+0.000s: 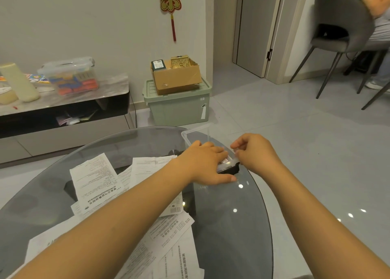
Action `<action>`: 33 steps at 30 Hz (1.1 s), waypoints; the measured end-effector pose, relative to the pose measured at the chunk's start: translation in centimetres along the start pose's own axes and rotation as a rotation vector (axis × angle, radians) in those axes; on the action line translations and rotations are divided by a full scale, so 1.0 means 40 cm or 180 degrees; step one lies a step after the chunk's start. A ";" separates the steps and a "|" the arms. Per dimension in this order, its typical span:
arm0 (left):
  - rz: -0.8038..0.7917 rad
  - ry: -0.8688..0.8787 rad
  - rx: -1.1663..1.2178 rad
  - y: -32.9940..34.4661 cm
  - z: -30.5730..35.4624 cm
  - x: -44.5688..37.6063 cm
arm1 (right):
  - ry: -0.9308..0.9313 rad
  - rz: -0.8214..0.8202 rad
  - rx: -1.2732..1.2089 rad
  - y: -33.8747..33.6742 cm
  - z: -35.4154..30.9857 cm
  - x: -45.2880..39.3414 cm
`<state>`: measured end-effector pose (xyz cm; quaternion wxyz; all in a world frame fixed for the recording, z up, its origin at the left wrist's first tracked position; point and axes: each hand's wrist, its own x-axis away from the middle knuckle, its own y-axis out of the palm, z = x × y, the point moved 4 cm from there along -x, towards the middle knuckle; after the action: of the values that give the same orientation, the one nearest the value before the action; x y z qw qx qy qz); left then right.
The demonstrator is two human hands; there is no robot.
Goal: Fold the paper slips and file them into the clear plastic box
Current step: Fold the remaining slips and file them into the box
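Clear plastic box sits at the far right of the round smoked-glass counter, close to its rim, with unfolded white printed paper slips still heaped just left of it. Left hand lies flat across the box's near edge, fingers straight, thumb splayed on the glass; right hand has its fingers curled, apparently pinching a small folded slip at the box rim, though I can't confirm. Risks: light box skids on slick glass toward the rim if the left hand lifts, or the fold springs open on release.
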<state>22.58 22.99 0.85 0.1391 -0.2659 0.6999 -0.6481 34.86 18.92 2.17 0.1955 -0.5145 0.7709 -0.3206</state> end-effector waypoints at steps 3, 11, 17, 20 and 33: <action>0.0344 -0.0220 0.0280 -0.001 -0.001 0.014 | -0.0051 0.0001 0.0003 0.006 0.001 -0.002; 0.0197 -0.0430 0.0591 -0.007 -0.014 0.035 | -0.0303 -0.0074 0.0008 0.007 0.003 0.032; 0.0117 -0.0573 0.0571 -0.029 0.026 0.111 | -0.0528 -0.0077 0.0230 -0.027 0.001 0.097; -0.0060 -0.0728 0.0623 -0.029 0.033 0.102 | -0.0583 -0.0282 0.0373 -0.023 0.007 0.123; -0.0362 -0.0720 0.0366 -0.012 0.032 0.047 | -0.0819 -0.0586 0.0525 -0.016 0.027 0.119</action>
<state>21.84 20.87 1.46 0.1952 -0.3682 0.6253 -0.6598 34.10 14.07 1.99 0.3038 -0.6019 0.6603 -0.3308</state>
